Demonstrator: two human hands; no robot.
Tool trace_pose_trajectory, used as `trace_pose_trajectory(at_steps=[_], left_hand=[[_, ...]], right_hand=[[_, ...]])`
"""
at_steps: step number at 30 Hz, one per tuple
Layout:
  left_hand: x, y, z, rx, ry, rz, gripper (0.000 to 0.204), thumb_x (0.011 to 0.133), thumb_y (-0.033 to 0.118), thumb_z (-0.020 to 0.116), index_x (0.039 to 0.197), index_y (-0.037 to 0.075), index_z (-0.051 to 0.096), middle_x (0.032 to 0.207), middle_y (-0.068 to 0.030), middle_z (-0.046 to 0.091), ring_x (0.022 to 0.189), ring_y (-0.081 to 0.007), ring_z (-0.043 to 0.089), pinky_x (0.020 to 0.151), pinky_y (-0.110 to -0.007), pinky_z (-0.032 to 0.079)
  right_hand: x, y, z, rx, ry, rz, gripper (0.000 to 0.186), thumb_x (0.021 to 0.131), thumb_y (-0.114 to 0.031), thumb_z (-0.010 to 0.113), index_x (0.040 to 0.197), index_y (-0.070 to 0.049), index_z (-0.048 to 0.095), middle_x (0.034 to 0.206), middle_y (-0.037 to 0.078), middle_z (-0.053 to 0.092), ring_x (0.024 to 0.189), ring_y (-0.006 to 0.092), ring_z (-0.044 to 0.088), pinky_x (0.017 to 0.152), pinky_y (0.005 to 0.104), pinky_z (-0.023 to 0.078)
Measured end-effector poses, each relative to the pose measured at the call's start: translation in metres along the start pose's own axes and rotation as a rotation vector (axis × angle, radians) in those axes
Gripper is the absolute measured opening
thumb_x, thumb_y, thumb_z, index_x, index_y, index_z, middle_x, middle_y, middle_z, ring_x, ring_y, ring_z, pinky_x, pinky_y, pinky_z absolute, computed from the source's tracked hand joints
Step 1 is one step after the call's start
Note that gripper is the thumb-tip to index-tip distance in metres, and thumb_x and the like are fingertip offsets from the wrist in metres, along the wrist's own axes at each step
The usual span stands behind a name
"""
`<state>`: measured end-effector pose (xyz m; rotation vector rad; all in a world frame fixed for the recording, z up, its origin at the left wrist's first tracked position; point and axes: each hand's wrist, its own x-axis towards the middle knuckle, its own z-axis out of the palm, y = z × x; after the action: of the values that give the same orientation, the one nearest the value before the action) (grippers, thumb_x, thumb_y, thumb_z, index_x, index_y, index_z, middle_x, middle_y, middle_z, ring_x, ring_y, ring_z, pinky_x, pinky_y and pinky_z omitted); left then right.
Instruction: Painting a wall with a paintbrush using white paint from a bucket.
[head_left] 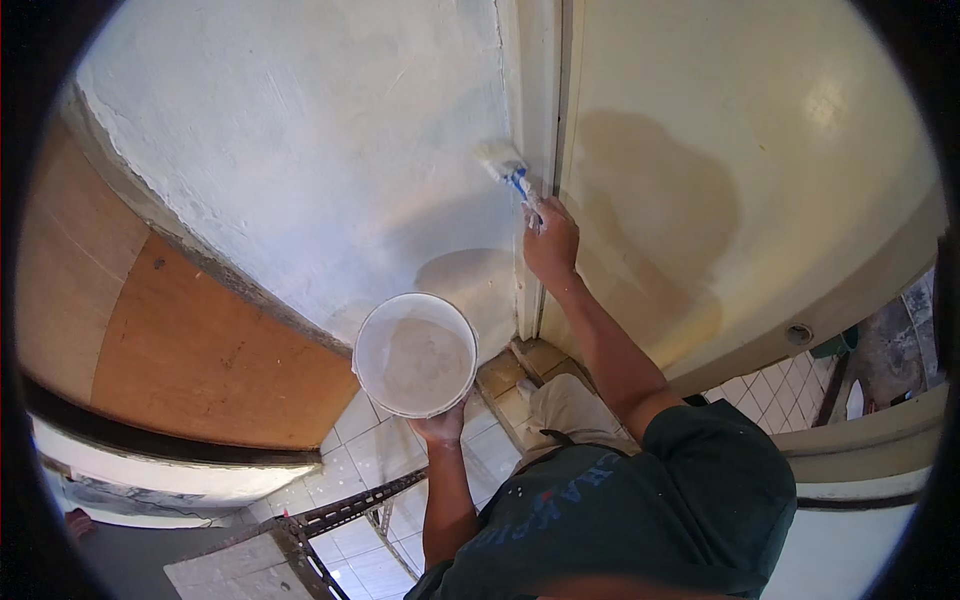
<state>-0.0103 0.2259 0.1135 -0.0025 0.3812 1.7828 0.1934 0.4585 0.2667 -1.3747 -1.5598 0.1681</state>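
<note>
In my right hand (551, 240) is a paintbrush (512, 172) with pale bristles and a blue-and-white, paint-smeared handle. Its bristles are up against or very near the whitish wall (330, 130), beside the door frame; contact cannot be told for sure. My left hand (440, 424) supports a round white bucket (365, 375) from its near lower side, with most of the fingers hidden beneath it. Inside the bucket lies a pale, off-white liquid (422, 358) with a lighter surface patch.
A cream door (740, 90) with a round knob hole stands at right, next to its frame (541, 110). Brown wooden panels (215, 340) run along the left. Below are white floor tiles (370, 450) and a metal angle-bar frame (345, 512) near my left forearm.
</note>
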Motion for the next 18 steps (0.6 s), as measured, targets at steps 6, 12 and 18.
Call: trace_pose_trajectory(at_steps=[6, 12, 18], left_hand=[[-0.002, -0.007, 0.011, 0.003, 0.045, -0.011, 0.073, 0.093, 0.064, 0.049, 0.149, 0.018, 0.041, 0.154, -0.0127, 0.041, 0.138, -0.0422, 0.040, 0.106, -0.069, 0.035], [0.000, -0.002, 0.007, -0.034, 0.021, 0.008, 0.070, 0.093, 0.062, 0.049, 0.148, 0.019, 0.043, 0.153, -0.0123, 0.042, 0.136, -0.0415, 0.042, 0.103, -0.068, 0.038], [0.000, -0.001, 0.030, 0.062, 0.007, -0.002, 0.070, 0.093, 0.060, 0.051, 0.148, 0.017, 0.042, 0.150, -0.0126, 0.045, 0.132, -0.0409, 0.047, 0.103, -0.065, 0.041]], right_hand=[[-0.056, 0.081, 0.073, -0.062, -0.179, 0.098, 0.022, 0.090, -0.011, 0.059, 0.109, -0.002, 0.067, 0.105, 0.021, 0.065, 0.099, 0.0425, 0.062, 0.085, 0.0514, 0.050], [-0.097, 0.112, 0.089, -0.289, -0.677, 0.433, 0.030, 0.090, -0.018, 0.058, 0.112, 0.001, 0.064, 0.112, 0.025, 0.066, 0.105, 0.0432, 0.065, 0.088, 0.0521, 0.053], [0.023, 0.049, 0.039, -0.257, -0.417, 0.138, 0.025, 0.082, -0.016, 0.066, 0.101, 0.001, 0.066, 0.101, 0.025, 0.069, 0.098, 0.0439, 0.066, 0.085, 0.0514, 0.054]])
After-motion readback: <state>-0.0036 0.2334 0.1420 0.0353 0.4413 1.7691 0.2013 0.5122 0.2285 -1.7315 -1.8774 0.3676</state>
